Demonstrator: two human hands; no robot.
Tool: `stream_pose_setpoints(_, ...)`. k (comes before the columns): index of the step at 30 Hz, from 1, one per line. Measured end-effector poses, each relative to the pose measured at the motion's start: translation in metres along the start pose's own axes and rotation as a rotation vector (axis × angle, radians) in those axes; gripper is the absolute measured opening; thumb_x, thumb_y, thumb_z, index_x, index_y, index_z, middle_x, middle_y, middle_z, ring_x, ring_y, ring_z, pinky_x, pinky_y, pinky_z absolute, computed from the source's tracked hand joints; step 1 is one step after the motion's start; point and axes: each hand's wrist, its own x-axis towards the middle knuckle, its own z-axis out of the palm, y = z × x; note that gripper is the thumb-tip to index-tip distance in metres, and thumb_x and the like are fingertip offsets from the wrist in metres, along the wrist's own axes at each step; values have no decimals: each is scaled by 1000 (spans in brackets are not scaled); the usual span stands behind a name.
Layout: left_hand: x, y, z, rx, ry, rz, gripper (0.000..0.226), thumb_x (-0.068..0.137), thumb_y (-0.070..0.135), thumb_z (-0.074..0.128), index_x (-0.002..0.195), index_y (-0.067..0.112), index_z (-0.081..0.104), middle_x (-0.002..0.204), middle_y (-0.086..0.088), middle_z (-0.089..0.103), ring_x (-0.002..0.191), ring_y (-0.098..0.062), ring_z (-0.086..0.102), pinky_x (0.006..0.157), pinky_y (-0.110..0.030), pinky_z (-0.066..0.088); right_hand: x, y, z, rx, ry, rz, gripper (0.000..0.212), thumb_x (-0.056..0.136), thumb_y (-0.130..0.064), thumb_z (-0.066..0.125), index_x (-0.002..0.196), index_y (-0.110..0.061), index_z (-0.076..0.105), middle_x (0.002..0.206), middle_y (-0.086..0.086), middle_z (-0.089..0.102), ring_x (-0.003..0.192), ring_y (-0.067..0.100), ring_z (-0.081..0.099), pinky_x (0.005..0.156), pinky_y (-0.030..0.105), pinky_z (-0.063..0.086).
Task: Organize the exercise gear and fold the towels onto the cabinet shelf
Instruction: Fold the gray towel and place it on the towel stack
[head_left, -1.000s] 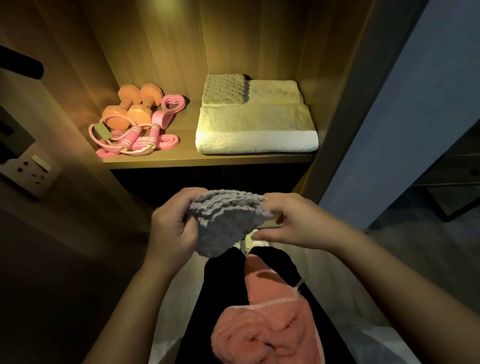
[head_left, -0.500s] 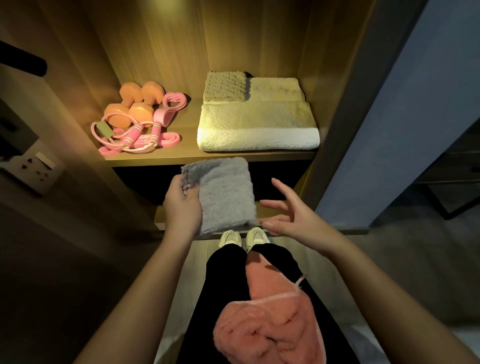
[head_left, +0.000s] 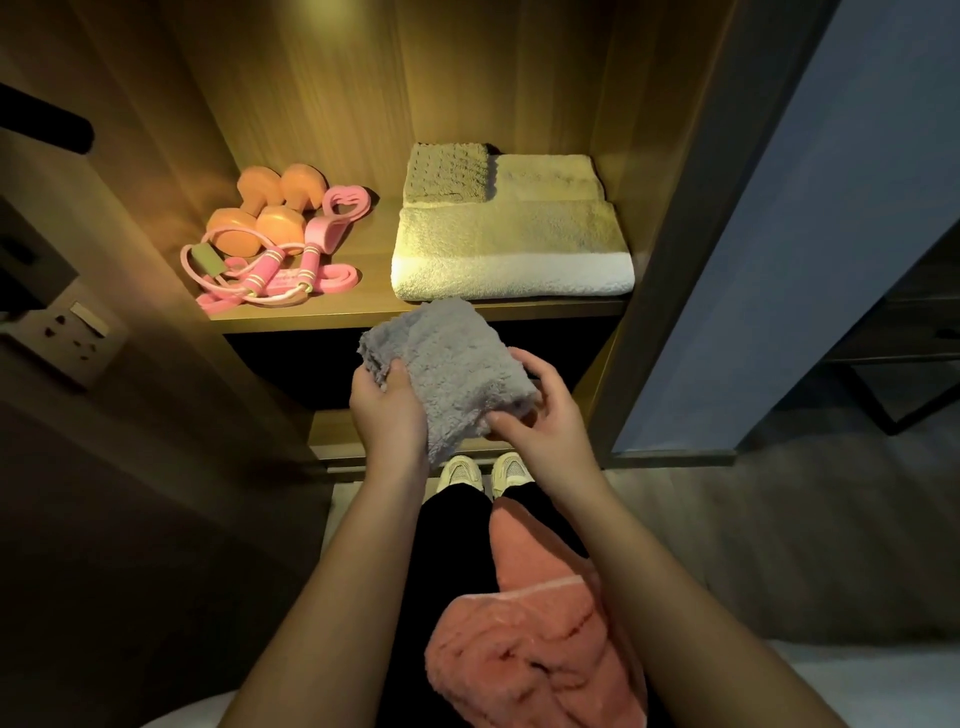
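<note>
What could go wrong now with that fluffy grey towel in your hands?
1. The grey towel looks only loosely folded between the left hand and right hand, so it might flop open on the way to the shelf.
2. The pink towel lies bunched on the lap. Leaning forward could let it slide off.
3. The jump rope sits near the shelf's front edge, so a bump could drag it down.
</note>
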Motion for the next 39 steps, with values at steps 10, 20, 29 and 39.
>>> stream_pose_setpoints(10, -5, -13, -1, 172, 26, 158, 12, 100, 18, 50, 91, 26, 53, 90, 12, 60, 88, -8, 62, 61, -21, 49, 9, 2, 0, -198, 306, 7, 36, 80, 8, 59, 103, -19, 63, 86, -7, 65, 72, -4, 59, 56, 12, 44)
stream_pose_setpoints(20, -7, -15, -6, 173, 5, 269, 7, 100, 18, 51, 94, 20, 54, 90, 11, 60, 85, 0, 59, 78, -31, 52, 10, 6, -4, -202, 314, 20, 37, 84, 7, 58, 110, -18, 70, 96, -12, 71, 89, 5, 66, 71, 30, 57)
stream_pose_setpoints(29, 4, -6, -24, 60, -255, 149, 16, 102, 20, 48, 100, 33, 58, 107, 3, 68, 101, -15, 68, 78, -33, 57, 6, 7, -46, 402, -384, 461, 84, 76, -49, 77, 147, -27, 38, 136, 9, 59, 124, 32, 56, 101, 51, 47)
stream_pose_setpoints(39, -8, -9, -20, 226, -356, 356, 13, 99, 14, 53, 97, 23, 61, 83, 16, 65, 75, 16, 59, 59, -2, 41, 10, -8, -1, -236, 214, 144, 37, 100, -34, 51, 79, -4, 57, 75, 1, 60, 67, 5, 55, 61, 24, 43)
